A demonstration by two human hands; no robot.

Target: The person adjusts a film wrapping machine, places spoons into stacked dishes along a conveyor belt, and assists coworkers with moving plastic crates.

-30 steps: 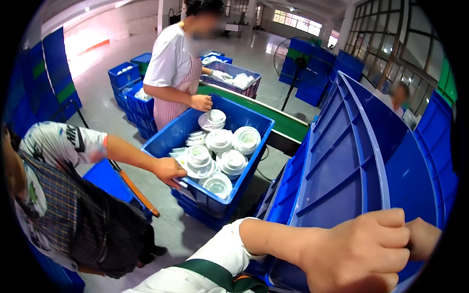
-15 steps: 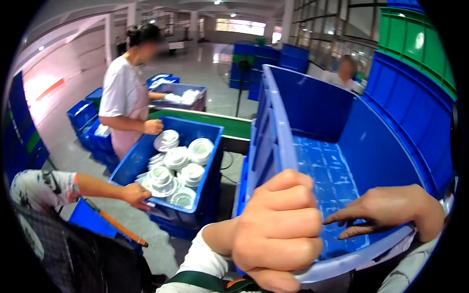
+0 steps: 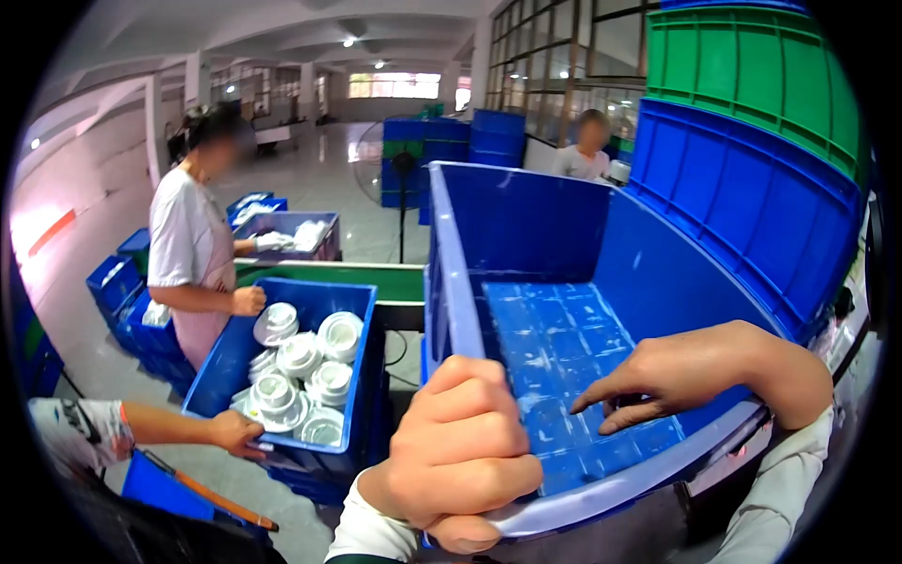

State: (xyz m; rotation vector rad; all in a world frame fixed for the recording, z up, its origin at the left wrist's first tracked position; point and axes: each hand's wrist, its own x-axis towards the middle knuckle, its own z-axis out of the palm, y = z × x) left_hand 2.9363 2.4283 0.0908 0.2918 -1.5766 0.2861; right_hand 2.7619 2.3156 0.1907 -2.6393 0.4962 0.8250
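Note:
A large blue crate (image 3: 691, 258) with a scuffed bottom and nothing inside stands in front of me. My left hand (image 3: 460, 451) is closed round the near left corner of its rim. Over the near wall reaches my right hand (image 3: 672, 376), its fingers apart above the crate's floor and holding nothing. To the left, another blue crate (image 3: 225, 362) holds several stacks of white round pieces (image 3: 301, 357). Two co-workers' hands rest on that crate's edges.
Behind the crates runs a green conveyor (image 3: 395, 282). Tall green and blue crates (image 3: 752, 188) are stacked at the right. A co-worker (image 3: 193, 226) stands at the left, another person (image 3: 584, 155) sits farther back. A fan (image 3: 402, 164) stands behind the conveyor.
The large crate has come down from a tilted position, and its inside now shows. My view has turned right. My right hand has come over the rim with fingers spread; my left keeps its hold.

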